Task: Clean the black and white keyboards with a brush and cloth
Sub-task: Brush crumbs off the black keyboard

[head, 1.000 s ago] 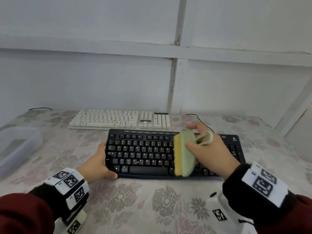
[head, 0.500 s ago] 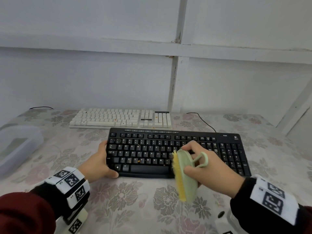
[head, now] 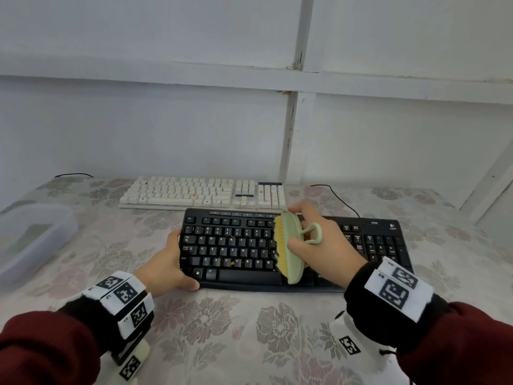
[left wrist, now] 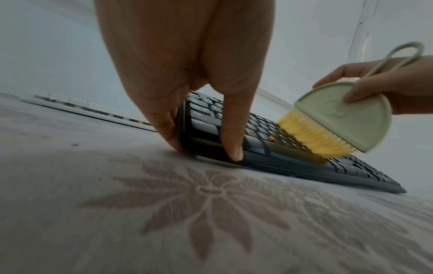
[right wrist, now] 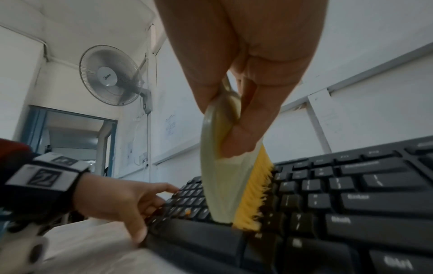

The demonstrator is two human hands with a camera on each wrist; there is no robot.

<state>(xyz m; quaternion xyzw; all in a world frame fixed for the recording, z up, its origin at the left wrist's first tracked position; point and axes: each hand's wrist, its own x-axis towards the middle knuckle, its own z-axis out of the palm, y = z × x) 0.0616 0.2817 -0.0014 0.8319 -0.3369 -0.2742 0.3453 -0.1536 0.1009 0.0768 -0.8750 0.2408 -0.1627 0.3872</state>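
Observation:
The black keyboard (head: 236, 245) lies in front of me on the flowered tablecloth, with orange crumbs among its keys. My left hand (head: 177, 262) grips its left end, thumb on the front corner and fingers against the side (left wrist: 173, 129). My right hand (head: 299, 227) holds a pale green brush (head: 291, 245) with yellow bristles (left wrist: 311, 135). The brush stands on edge across the middle key rows, its bristles facing left and touching the keys (right wrist: 253, 200). The white keyboard (head: 194, 193) lies just behind, also dotted with crumbs. No cloth is in view.
A translucent plastic container (head: 30, 240) sits at the table's left edge. A black cable (head: 338, 198) runs from behind the black keyboard to the wall. White wall panels close off the back. Bare tablecloth (head: 236, 334) lies between me and the keyboard.
The brush swept down past the keyboard's front edge half a second ago and is now back up on the middle key rows. The left hand kept its hold.

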